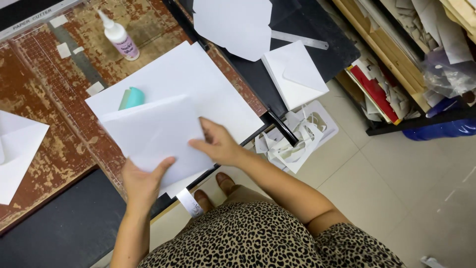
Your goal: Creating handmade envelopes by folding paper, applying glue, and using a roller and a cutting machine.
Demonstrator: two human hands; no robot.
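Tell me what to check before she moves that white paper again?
1. Both hands on the sheet: ok. The left hand grips the near edge of the white sheet and the right hand presses its right side.
2. Sheet flat: not ok, its far edge lifts off the larger white paper beneath.
3. Teal object out of the way: not ok, the sheet partly covers it.
4. Glue bottle upright and apart from the paper: ok.
5. Glue bottle cap shut: cannot tell.
6. White envelope clear of the hands: ok, it lies off to the right.
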